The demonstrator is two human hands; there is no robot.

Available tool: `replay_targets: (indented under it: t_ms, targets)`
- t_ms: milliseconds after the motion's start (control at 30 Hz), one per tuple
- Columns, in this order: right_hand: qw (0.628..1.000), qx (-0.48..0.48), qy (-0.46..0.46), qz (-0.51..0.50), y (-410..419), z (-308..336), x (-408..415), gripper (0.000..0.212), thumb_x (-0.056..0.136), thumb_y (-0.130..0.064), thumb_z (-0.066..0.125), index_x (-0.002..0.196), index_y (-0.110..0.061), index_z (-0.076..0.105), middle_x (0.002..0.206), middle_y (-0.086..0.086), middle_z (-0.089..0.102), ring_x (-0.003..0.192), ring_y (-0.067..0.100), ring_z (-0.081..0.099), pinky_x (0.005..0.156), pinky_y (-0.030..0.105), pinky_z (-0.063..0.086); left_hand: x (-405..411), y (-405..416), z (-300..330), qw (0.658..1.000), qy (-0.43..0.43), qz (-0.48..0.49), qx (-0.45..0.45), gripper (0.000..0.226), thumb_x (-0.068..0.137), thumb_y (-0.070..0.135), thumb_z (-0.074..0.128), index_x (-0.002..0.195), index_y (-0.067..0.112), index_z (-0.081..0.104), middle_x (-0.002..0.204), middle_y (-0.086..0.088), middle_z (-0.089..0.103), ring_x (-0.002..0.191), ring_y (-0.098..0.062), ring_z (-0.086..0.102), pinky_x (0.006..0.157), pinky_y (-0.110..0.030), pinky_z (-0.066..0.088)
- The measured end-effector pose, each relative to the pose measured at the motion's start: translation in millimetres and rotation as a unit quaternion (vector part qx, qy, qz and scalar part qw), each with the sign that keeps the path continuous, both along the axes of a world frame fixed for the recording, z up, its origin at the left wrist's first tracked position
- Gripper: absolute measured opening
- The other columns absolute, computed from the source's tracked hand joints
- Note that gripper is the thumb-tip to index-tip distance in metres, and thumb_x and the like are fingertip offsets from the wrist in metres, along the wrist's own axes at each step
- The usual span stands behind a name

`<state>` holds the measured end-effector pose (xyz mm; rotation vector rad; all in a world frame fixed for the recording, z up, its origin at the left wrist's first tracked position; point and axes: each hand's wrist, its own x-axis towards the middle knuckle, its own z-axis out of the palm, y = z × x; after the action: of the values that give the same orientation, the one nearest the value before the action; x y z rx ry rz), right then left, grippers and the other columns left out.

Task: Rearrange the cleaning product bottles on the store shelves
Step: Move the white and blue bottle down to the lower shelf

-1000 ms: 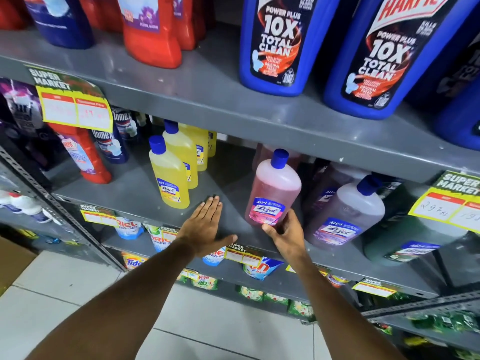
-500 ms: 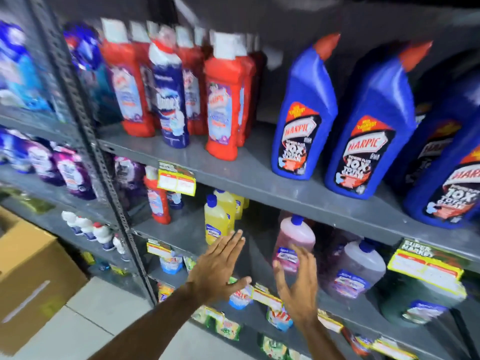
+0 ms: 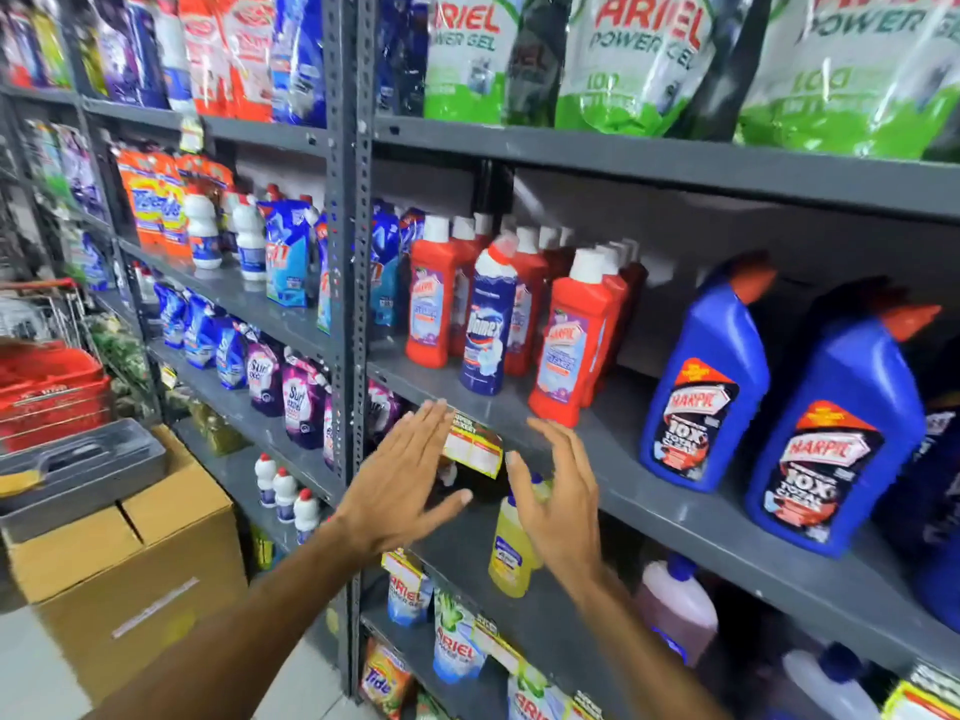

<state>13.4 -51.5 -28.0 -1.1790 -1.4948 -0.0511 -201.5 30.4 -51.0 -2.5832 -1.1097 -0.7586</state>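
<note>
My left hand (image 3: 402, 478) and my right hand (image 3: 561, 504) hover open and empty, palms facing each other, in front of the edge of the grey shelf (image 3: 649, 491). On that shelf stand red bottles with white caps (image 3: 569, 345), one dark blue Domex bottle (image 3: 487, 330) among them, and large blue Harpic bottles (image 3: 706, 387) to the right. On the shelf below, a yellow bottle (image 3: 509, 553) shows between my hands, with a pink bottle (image 3: 675, 610) to its right.
A yellow price tag (image 3: 472, 449) hangs on the shelf edge between my hands. Green Ariel pouches (image 3: 623, 59) fill the top shelf. A grey upright post (image 3: 345, 304) divides the racks. A cardboard box (image 3: 130, 553) and red baskets (image 3: 49, 392) stand at the left.
My view has swung upward from the lower shelf to the upper shelves. My right hand has let go of the pink bottle, and both hands have risen, open, to the red-bottle shelf edge.
</note>
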Motion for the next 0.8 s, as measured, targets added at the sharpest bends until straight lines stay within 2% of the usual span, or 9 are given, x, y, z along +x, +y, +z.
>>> replay_targets:
  t_ms: [100, 333, 433, 567, 633, 667, 700, 733, 800]
  targets:
    - [1.0, -0.006, 0.013, -0.008, 35, 20, -16, 0.043, 0.098, -0.024, 0.072, 0.139, -0.019, 0.06, 0.136, -0.008, 0.061, 0.129, 0.012, 0.059, 0.112, 0.026, 0.044, -26, 39, 17, 0.999, 0.007, 0.037, -0.003, 0.101, 0.102, 0.077, 0.027, 0.166, 0.001, 0.007, 0.176, -0.017, 0.002, 0.164, -0.025, -0.002, 0.134, -0.048, 0.011]
    - [0.994, -0.033, 0.08, -0.07, 129, 37, -49, 0.057, 0.101, -0.027, 0.071, 0.151, -0.025, 0.045, 0.145, -0.012, 0.051, 0.135, 0.009, 0.053, 0.114, 0.026, 0.042, -71, 140, 38, 0.999, 0.029, 0.023, -0.015, 0.102, 0.102, 0.073, 0.033, 0.165, 0.0, 0.001, 0.176, -0.017, -0.005, 0.164, -0.026, -0.006, 0.134, -0.044, 0.005]
    - [0.983, -0.049, 0.121, -0.125, 163, 35, -57, 0.063, 0.101, -0.028, 0.07, 0.155, -0.024, 0.039, 0.146, -0.008, 0.048, 0.137, 0.015, 0.052, 0.117, 0.036, 0.044, -78, 168, 31, 0.998, 0.059, -0.005, -0.017, 0.1, 0.103, 0.072, 0.03, 0.164, -0.002, 0.003, 0.175, -0.018, -0.003, 0.164, -0.028, -0.003, 0.134, -0.041, -0.001]
    - [0.965, -0.088, 0.159, -0.191, 191, 35, -60, 0.076, 0.098, -0.024, 0.072, 0.162, -0.007, 0.032, 0.161, 0.012, 0.046, 0.147, 0.029, 0.048, 0.125, 0.049, 0.037, -80, 197, 16, 0.992, 0.105, -0.048, -0.05, 0.106, 0.095, 0.079, 0.005, 0.164, -0.002, -0.002, 0.175, -0.019, -0.006, 0.164, -0.029, -0.006, 0.133, -0.042, -0.002]
    - [0.962, -0.099, 0.162, -0.195, 198, 36, -57, 0.079, 0.097, -0.02, 0.074, 0.162, -0.003, 0.032, 0.162, 0.015, 0.048, 0.146, 0.028, 0.051, 0.124, 0.038, 0.039, -80, 207, 8, 0.99, 0.11, -0.061, -0.059, 0.108, 0.093, 0.081, 0.001, 0.164, 0.0, -0.003, 0.176, -0.018, -0.006, 0.164, -0.028, -0.007, 0.133, -0.043, 0.001]
    - [0.962, -0.101, 0.164, -0.195, 200, 36, -56, 0.079, 0.096, -0.017, 0.076, 0.161, -0.001, 0.033, 0.158, 0.013, 0.051, 0.14, 0.023, 0.055, 0.119, 0.021, 0.041, -79, 211, 5, 0.99, 0.108, -0.065, -0.062, 0.107, 0.095, 0.081, 0.003, 0.165, 0.0, -0.003, 0.176, -0.018, -0.004, 0.164, -0.028, -0.006, 0.133, -0.044, 0.002]
    - [0.962, -0.101, 0.166, -0.193, 202, 36, -54, 0.079, 0.095, -0.015, 0.078, 0.16, 0.0, 0.035, 0.152, 0.011, 0.056, 0.131, 0.018, 0.058, 0.107, 0.004, 0.04, -79, 214, 1, 0.99, 0.105, -0.067, -0.065, 0.106, 0.097, 0.081, 0.006, 0.165, 0.0, -0.001, 0.176, -0.017, -0.002, 0.164, -0.027, -0.005, 0.133, -0.044, 0.003]
    - [0.962, -0.101, 0.167, -0.189, 203, 36, -53, 0.078, 0.094, -0.015, 0.079, 0.159, -0.002, 0.038, 0.144, 0.008, 0.06, 0.124, 0.015, 0.06, 0.095, -0.005, 0.038, -78, 216, -1, 0.99, 0.101, -0.069, -0.066, 0.105, 0.098, 0.08, 0.01, 0.165, 0.0, 0.001, 0.176, -0.017, 0.001, 0.164, -0.027, -0.003, 0.133, -0.044, 0.004]
    - [0.964, -0.114, 0.167, -0.17, 204, 36, -52, 0.073, 0.094, -0.018, 0.081, 0.156, -0.007, 0.044, 0.135, 0.003, 0.067, 0.118, 0.015, 0.066, 0.093, 0.003, 0.046, -76, 217, -5, 0.992, 0.091, -0.068, -0.057, 0.103, 0.1, 0.079, 0.014, 0.165, -0.001, 0.011, 0.175, -0.018, 0.012, 0.164, -0.029, 0.007, 0.133, -0.045, 0.007]
